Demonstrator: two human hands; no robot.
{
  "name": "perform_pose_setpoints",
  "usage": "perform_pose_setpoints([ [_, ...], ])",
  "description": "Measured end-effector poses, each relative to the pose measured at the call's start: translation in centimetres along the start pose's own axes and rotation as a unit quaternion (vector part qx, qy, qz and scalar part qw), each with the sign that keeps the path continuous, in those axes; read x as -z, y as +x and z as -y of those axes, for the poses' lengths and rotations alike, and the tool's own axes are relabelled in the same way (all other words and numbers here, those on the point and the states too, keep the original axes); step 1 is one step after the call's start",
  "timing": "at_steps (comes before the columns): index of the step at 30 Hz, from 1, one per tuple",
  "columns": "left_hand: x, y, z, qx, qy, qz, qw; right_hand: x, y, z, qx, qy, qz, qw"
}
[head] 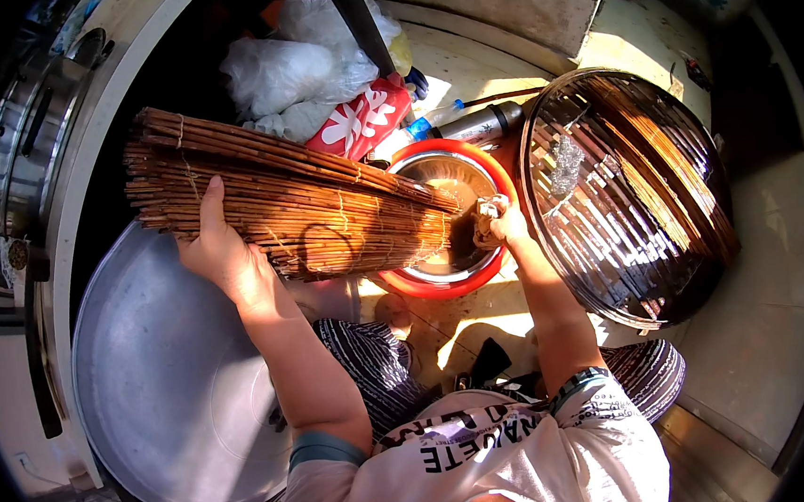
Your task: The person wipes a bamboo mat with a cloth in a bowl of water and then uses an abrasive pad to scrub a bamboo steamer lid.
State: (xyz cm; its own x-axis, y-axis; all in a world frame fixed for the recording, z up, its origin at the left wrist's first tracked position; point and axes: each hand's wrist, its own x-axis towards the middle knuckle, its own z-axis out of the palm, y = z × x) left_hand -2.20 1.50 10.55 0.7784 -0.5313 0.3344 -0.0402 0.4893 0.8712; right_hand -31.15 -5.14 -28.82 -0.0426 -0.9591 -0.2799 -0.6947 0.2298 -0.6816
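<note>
My left hand [221, 247] grips the left part of a mat of thin brown sticks [285, 203], bound with string, its thumb lying on top. The mat slants to the right, and its far end hangs over a metal basin [477, 266] of murky brown liquid. That basin sits inside a red plastic basin [510, 179]. In my right hand [506, 223] is a crumpled, wet-looking cloth [486, 219], held above the basin's right side, close to the mat's end but apart from it.
Right of the basins stands a round slatted steamer tray [624, 198]. A large grey metal pan [163, 369] is at the left. Beyond the basins lie a metal flask [481, 126], a plastic bottle [437, 117], a red bag [363, 119] and white plastic bags [282, 73]. Steel pots [25, 139] stand far left.
</note>
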Motion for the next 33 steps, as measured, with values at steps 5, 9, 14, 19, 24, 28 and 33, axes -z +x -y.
perform_pose_setpoints([
  [5,-0.5,-0.7,1.8,0.006,0.009,-0.012,1.000,2.0,-2.5,3.8,0.052,0.421,0.125,0.897],
  [9,-3.1,-2.4,2.2,0.060,-0.007,-0.015,0.998,6.5,-5.8,9.3,0.267,0.477,0.146,0.824],
  [14,-3.0,-3.3,2.8,0.065,-0.020,0.102,0.993,8.9,-8.9,17.7,0.363,0.355,0.044,0.860],
  [19,-2.5,-3.9,1.6,0.148,-0.057,0.221,0.962,12.4,-8.1,23.0,0.456,0.353,-0.029,0.816],
  [24,-0.4,-3.5,1.8,0.210,-0.045,0.308,0.927,17.4,-9.6,28.7,0.430,0.496,0.047,0.753],
  [28,-0.2,-3.8,1.8,0.222,-0.058,0.350,0.908,19.5,-10.7,32.5,0.496,0.471,0.038,0.728],
  [33,-0.4,-3.8,1.8,0.257,-0.107,0.355,0.893,16.6,-6.5,30.4,0.551,0.353,-0.072,0.753],
])
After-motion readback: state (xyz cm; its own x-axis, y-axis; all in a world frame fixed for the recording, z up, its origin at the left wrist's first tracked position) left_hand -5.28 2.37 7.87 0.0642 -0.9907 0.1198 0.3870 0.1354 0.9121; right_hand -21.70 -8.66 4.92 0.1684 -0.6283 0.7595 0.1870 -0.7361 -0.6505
